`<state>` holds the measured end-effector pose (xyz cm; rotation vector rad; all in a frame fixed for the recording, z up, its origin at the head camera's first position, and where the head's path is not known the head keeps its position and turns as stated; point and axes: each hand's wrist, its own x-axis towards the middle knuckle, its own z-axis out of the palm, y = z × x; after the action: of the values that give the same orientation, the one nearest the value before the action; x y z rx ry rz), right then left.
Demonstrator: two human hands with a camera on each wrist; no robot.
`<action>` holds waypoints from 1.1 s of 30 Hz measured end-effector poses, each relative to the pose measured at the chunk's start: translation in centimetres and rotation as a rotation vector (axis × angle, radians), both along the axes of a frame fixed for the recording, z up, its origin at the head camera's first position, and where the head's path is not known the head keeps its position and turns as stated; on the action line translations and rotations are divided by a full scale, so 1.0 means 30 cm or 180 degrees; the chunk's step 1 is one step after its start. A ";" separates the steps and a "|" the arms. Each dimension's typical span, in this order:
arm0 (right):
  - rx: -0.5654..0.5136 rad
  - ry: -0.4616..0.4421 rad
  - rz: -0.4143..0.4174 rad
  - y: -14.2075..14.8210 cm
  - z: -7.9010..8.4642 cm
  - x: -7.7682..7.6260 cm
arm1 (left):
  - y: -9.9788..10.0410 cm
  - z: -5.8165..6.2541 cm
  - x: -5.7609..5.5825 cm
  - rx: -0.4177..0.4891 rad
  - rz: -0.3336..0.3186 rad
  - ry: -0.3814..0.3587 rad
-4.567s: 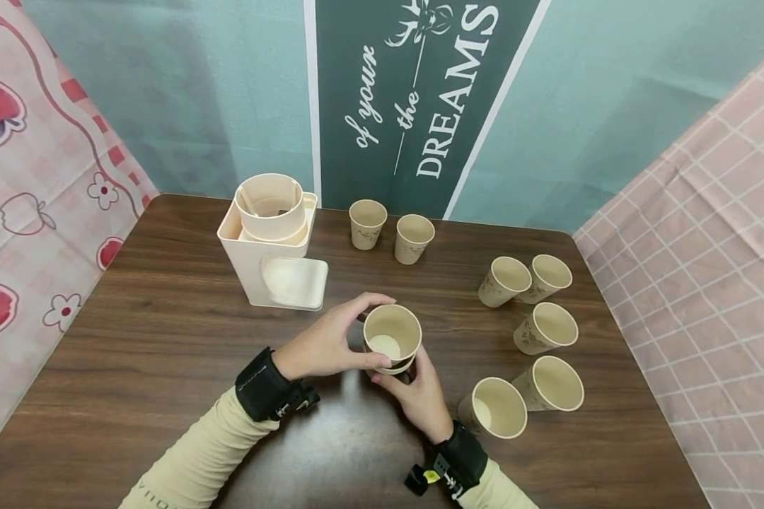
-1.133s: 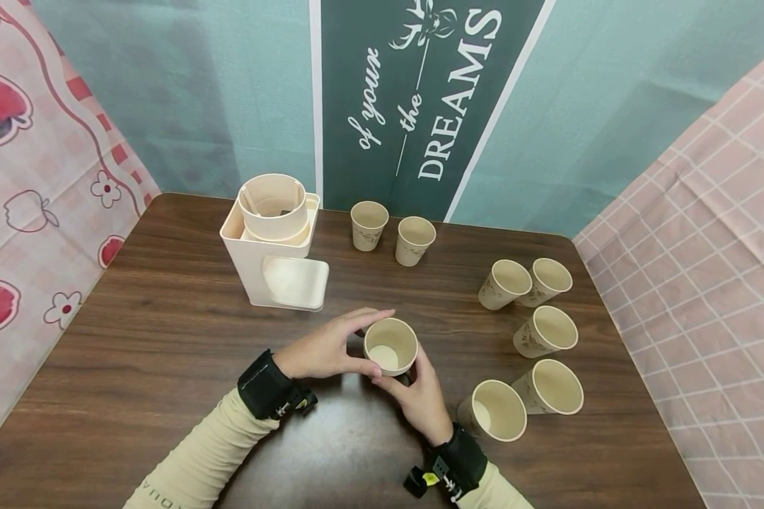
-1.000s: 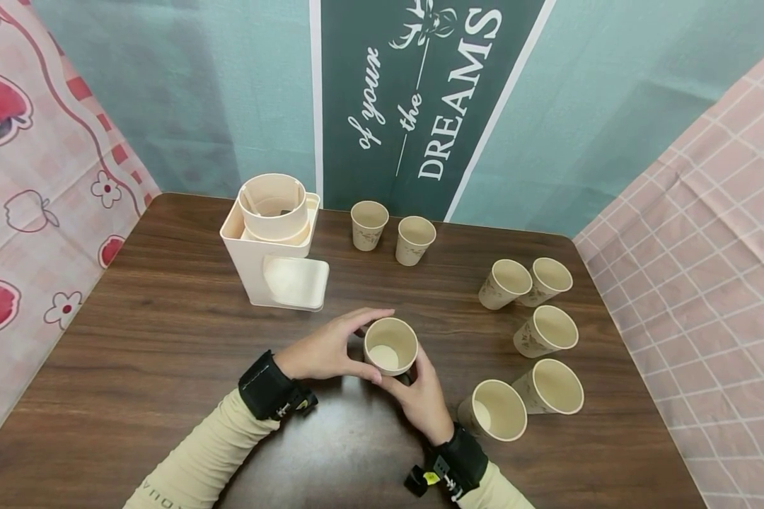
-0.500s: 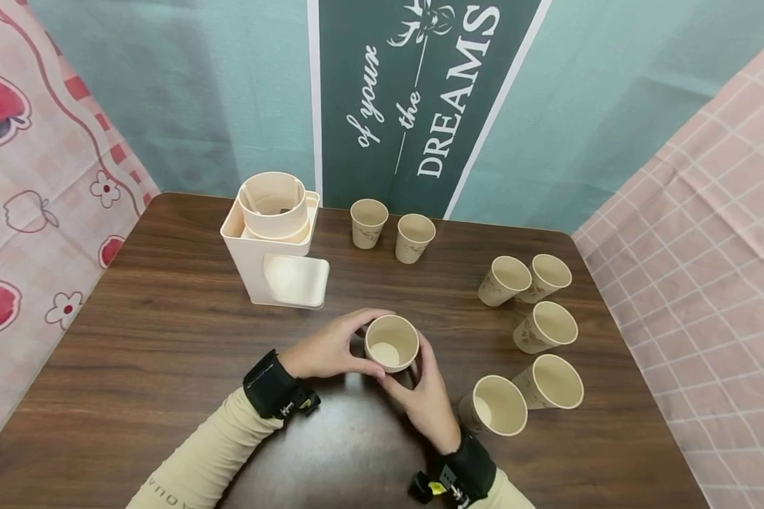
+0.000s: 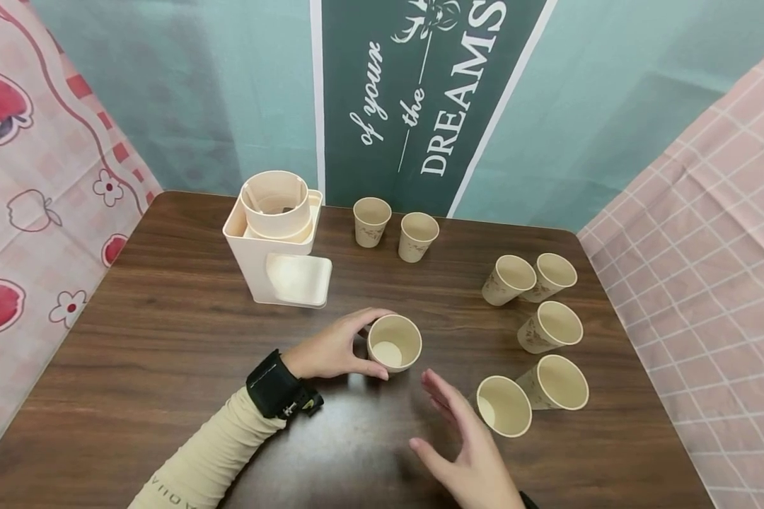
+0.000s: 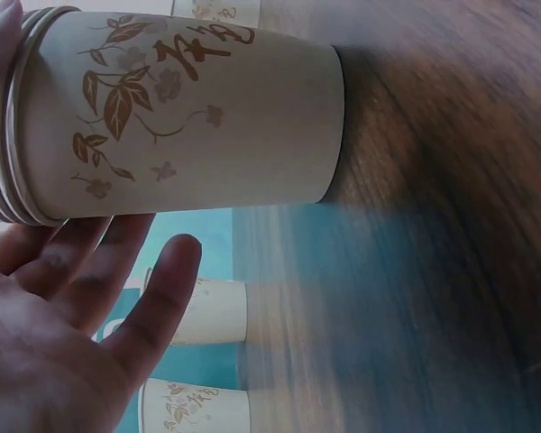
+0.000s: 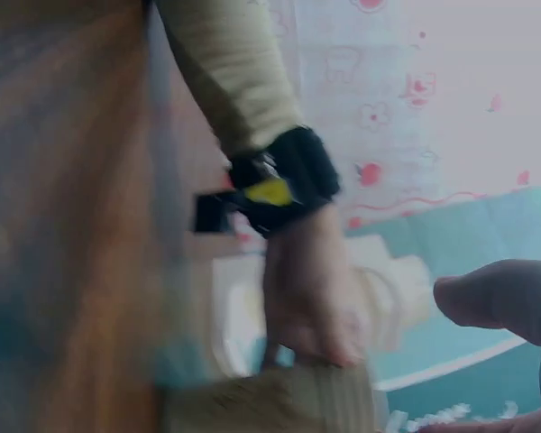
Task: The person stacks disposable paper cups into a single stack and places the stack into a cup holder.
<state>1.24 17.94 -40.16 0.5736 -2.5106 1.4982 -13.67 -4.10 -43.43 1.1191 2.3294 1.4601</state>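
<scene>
Withdrawn since earlier: right hand [image 5: 474,452], spread, holding nothing, apart from cup stack [image 5: 395,344]. Stack: upright, mid-desk [image 5: 165,339]. Left hand [image 5: 336,350]: curled round stack; light, level grip advisable.

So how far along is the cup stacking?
Partly done, it seems: several nested rims show on the cup stack. In hand: the left hand holds that stack, while the right hand holds nothing. Apparently remaining: two back cups and five right-side cups, all standing apart from the stack.
</scene>
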 end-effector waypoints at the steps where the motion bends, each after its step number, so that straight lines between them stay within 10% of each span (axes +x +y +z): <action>1: -0.0002 0.0048 -0.0024 0.012 0.013 0.003 | 0.000 -0.001 0.000 -0.0001 0.0002 0.0006; 12: -0.0700 0.0505 -0.0503 0.151 0.060 -0.018 | 0.003 -0.013 0.002 -0.0030 0.0020 0.0013; 19: -0.0220 0.0186 -0.1339 0.205 0.032 -0.009 | 0.002 -0.013 0.002 -0.0032 0.0024 -0.0022; 24: -0.0079 0.0378 -0.1359 0.225 -0.019 -0.007 | 0.001 -0.011 0.003 -0.0042 0.0039 -0.0058; 33: -0.0277 -0.0186 -0.1575 0.225 -0.063 -0.004 | 0.004 -0.016 0.002 -0.0099 0.0043 -0.0043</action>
<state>1.11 24.69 -42.03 -0.1064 -2.3698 1.4291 -13.60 -3.99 -43.91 1.0845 2.3468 1.4264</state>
